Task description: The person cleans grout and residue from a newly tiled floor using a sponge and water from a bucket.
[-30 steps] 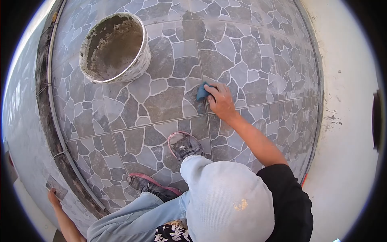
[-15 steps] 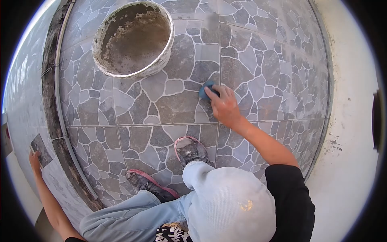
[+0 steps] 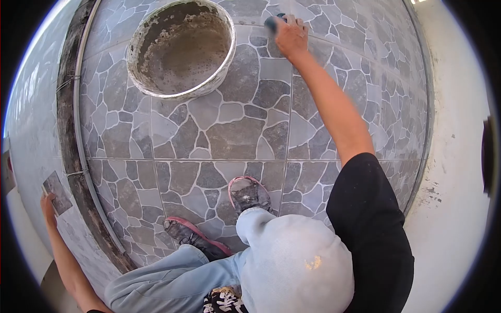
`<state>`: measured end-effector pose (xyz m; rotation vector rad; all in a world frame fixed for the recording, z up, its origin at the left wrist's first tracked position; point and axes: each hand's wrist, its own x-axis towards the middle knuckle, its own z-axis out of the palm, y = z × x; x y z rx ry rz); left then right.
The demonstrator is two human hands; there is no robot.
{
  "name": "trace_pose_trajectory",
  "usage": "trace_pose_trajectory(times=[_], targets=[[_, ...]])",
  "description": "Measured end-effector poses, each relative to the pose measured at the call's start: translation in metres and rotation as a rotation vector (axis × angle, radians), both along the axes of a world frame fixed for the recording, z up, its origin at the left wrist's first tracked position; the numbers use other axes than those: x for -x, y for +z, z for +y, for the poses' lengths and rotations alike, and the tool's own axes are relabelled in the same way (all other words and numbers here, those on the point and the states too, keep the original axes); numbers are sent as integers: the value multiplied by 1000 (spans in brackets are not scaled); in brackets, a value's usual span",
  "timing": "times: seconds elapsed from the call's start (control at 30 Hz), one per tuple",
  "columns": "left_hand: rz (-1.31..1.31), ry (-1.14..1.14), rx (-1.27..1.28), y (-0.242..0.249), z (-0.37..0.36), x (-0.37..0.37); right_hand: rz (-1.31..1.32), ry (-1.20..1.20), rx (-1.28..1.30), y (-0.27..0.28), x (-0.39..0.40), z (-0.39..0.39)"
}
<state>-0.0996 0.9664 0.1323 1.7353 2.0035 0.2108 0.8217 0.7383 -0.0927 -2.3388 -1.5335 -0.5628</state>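
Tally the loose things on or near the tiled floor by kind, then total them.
Bucket: 1
Blue sponge, in the right hand: 1
Shoes: 2
Tile piece, at the left hand: 1
Total: 5

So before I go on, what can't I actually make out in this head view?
- Blue sponge: mostly hidden under the right hand, so its shape and the grip are unclear.
- Bucket: the top rim is cut off by the frame edge; the muddy contents' depth is unreadable.
- Left hand: at the distorted edge, against a small tile piece; holding or only touching is unclear.
- Shoes: partly hidden by the knees.
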Motion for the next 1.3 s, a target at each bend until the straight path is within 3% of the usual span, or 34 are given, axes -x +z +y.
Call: trace_pose_trajectory(times=[0.13,0.23,0.33,0.4,0.5,0.63,0.7,0.83,0.93,1.03,1.1,1.23,1.3], targets=[[30,80,8,25,-8,28,110,183,83,-3,50,-86],[129,166,-2,3,-9,78,68,143,49,2,10,-50],[111,117,93,-1,-36,43,43,6,-25,-3,2,-29],[106,118,40,-1,-34,31,55,70,-84,-3,24,-58],[92,115,66,6,-33,22,178,276,88,4,27,-94],[111,39,57,-2,-11,45,91,78,47,1,-38,-37],[149,-6,66,2,-6,42,172,-34,-129,-7,-39,-22],[54,36,55,30,-11,26,307,205,-73,2,37,-128],[116,68,-45,38,-13,71,356,270,18,13,50,-163],[-11,216,-97,30,-11,74,208,161,-45,6,-9,-91],[128,12,18,22,-8,61,114,61,-10,4,-40,-48],[40,-18,15,22,0,31,113,89,-76,0,-23,-70],[100,-6,-65,33,3,44,146,155,41,1,-1,-103]])
